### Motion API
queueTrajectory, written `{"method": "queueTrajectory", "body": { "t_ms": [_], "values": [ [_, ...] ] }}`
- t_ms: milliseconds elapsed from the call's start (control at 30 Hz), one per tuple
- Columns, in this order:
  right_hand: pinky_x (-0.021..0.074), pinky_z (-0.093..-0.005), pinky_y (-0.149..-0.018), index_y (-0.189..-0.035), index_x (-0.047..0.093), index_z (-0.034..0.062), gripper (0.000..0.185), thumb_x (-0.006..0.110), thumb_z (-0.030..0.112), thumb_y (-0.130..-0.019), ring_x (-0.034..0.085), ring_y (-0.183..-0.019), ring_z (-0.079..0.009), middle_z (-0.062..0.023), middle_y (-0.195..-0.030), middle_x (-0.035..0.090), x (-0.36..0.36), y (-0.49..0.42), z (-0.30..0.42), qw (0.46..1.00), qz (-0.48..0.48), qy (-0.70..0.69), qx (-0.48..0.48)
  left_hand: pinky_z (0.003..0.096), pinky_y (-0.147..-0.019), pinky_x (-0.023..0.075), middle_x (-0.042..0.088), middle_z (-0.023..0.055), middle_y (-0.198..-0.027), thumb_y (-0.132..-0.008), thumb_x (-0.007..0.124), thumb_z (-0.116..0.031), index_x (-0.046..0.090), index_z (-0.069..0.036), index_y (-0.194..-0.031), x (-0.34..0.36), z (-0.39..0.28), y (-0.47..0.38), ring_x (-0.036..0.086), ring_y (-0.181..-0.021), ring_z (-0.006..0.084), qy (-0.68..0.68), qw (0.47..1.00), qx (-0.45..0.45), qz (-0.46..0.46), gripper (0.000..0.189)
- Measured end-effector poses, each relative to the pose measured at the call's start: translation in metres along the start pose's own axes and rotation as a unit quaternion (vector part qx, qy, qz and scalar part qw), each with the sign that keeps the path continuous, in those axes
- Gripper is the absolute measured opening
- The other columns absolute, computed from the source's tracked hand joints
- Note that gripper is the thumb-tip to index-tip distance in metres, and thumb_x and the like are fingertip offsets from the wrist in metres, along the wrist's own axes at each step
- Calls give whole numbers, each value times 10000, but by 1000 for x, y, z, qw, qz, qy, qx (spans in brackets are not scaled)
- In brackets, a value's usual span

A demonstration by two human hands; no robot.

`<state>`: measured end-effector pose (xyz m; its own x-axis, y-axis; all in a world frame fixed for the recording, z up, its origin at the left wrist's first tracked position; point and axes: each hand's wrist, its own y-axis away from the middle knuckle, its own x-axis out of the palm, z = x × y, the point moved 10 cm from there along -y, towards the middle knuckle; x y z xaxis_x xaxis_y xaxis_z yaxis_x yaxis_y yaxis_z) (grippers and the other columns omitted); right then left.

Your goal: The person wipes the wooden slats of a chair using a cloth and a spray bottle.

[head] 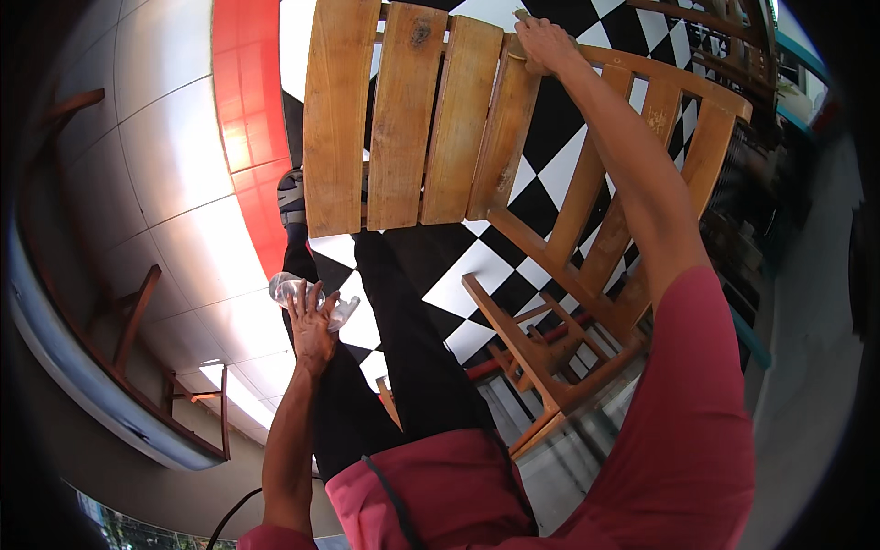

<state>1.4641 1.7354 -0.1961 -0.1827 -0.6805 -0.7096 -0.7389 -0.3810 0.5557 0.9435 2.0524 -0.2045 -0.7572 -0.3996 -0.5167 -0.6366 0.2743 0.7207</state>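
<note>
My left hand (313, 323) grips a clear plastic bottle (286, 289) with a narrow whitish end, held above my leg and below the near edge of the slatted seat. My right hand (546, 45) reaches far out to the top right corner of the seat (399, 124), pressing a tan piece of material (517, 48), maybe a cloth, on the end of the rightmost slat. Most of that piece is hidden under my fingers. The seat belongs to a wooden chair whose slatted backrest (639, 110) extends to the right, under my right forearm. A dark knot marks one slat.
Black and white checkered floor (460, 275) lies under the chair, bordered by a red tile strip (251, 89) and pale tiles (165, 137). A light-topped table (75, 385) stands at the left rim. More wooden furniture (735, 34) is at the upper right. My sandalled foot (292, 192) is beside the seat.
</note>
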Motion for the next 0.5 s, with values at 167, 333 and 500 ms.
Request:
{"method": "queueTrajectory", "body": {
  "t_ms": [167, 333, 500],
  "values": [
    [536, -458, -870, -1033, 680, 64, 241, 702, 104, -797, 623, -1086, -304, -110, -1108, 649, -42, 31, -13, 997, 51, 45, -25, 544, -1227, 60, 358, 75, -1521, -634, 797, -124, 520, -252, -1387, -7, 10, 4, 167, -1492, 335, 3, 1000, 0, -4, 813],
    [517, -443, -865, -1067, 670, 91, 297, 709, 86, -773, 602, -1107, -281, -76, -1116, 640, -155, 144, -100, 991, -16, 112, 77, 535, -1229, 51, 361, 72, -1521, -620, 823, -161, 518, -257, -1389, -9, 18, 0, 168, -1493, 328, 21, 1000, 16, -16, 833],
    [462, -476, -1003, -1313, 526, 65, 531, 640, 67, -794, 491, -1272, -381, -170, -1405, 495, -235, 253, -142, 964, -166, 11, 208, 526, -1229, 74, 374, 80, -1515, -610, 818, -110, 534, -255, -1372, -20, 30, -2, 180, -1490, 327, 11, 999, 25, -18, 826]
  ]
}}
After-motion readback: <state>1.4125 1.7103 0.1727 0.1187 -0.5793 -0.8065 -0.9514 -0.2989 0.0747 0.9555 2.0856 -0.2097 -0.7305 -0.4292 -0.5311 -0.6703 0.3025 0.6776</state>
